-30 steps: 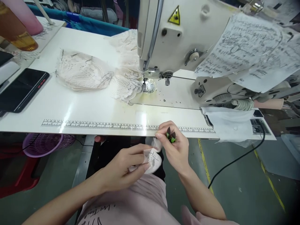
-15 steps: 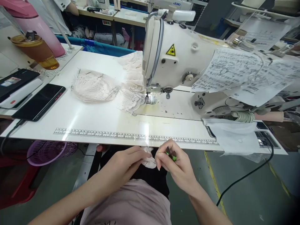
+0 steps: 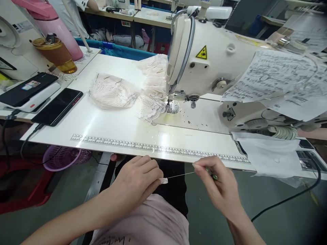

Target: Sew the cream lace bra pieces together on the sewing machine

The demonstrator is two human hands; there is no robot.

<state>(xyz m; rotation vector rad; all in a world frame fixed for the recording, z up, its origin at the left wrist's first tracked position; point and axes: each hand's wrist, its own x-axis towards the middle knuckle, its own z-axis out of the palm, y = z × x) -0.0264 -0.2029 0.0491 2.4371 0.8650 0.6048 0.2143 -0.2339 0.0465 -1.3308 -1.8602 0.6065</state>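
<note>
In front of my lap, just below the table edge, my left hand (image 3: 139, 177) is closed round a small pale piece of fabric (image 3: 164, 181). Most of that fabric is hidden under the fingers. A thin thread (image 3: 181, 175) runs taut from it to my right hand (image 3: 217, 183), whose thumb and forefinger pinch the thread's other end. Tucked in the right palm is a small green and dark tool (image 3: 212, 174), mostly covered by the fingers. Pale lace fabric (image 3: 114, 92) lies on the sewing table (image 3: 114, 126), part of it by the sewing machine's needle (image 3: 168, 102).
The white sewing machine (image 3: 204, 68) stands at the table's back right, with handwritten sheets (image 3: 273, 75) on it. A printed ruler (image 3: 153, 147) runs along the front edge. At left are a phone (image 3: 58, 106), an amber cup (image 3: 55, 54) and a pink bottle (image 3: 61, 34). A purple basket (image 3: 61, 158) sits below.
My right hand has moved right, away from the left, drawing the thread out straight. My left hand has turned and closed further over the fabric. The view has shifted slightly left.
</note>
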